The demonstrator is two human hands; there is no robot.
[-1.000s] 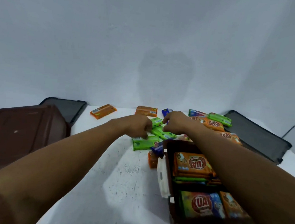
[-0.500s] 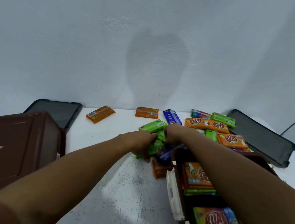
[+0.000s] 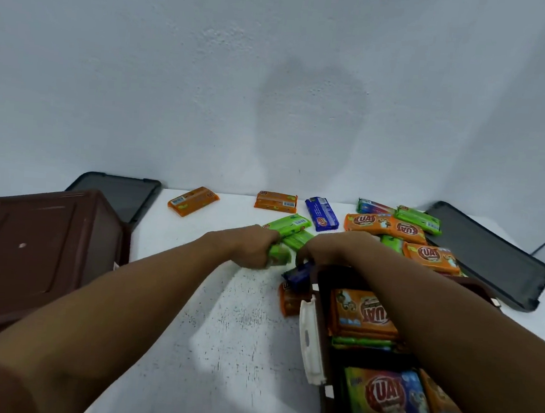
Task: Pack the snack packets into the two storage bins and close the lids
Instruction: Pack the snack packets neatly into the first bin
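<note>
- left hand (image 3: 255, 247) clenched around green packets (image 3: 287, 232), mid-bench; packet ends stick out past the fist toward the far edge
- right hand (image 3: 330, 248) just beside left, fingers curled down on the same green packets; a blue packet (image 3: 298, 273) lies right under it; grip on either one cannot tell, fingertips hidden
- right bin (image 3: 324, 275) at the bench's near right corner, open, brown, white latch (image 3: 310, 336) on its left wall; inside: orange KUAT packets (image 3: 364, 311) stacked over green ones, more packets nearer the camera; right forearm crosses over it
- left bin (image 3: 36, 246) at the bench's left edge, brown, upside down, flat bottom facing up
- two dark lids: left lid (image 3: 119, 191) at far left corner behind the left bin; right lid (image 3: 489, 256) along the right edge; both off the bins
- loose packets near the far edge: orange packet (image 3: 193, 200) left of centre; orange pair (image 3: 275, 201) centre; blue bar (image 3: 321, 214) beside it; orange and green pile (image 3: 393, 227) toward the right lid
- small orange packet (image 3: 290, 300) touching the right bin's left wall
- bench (image 3: 222, 332) white, speckled
</note>
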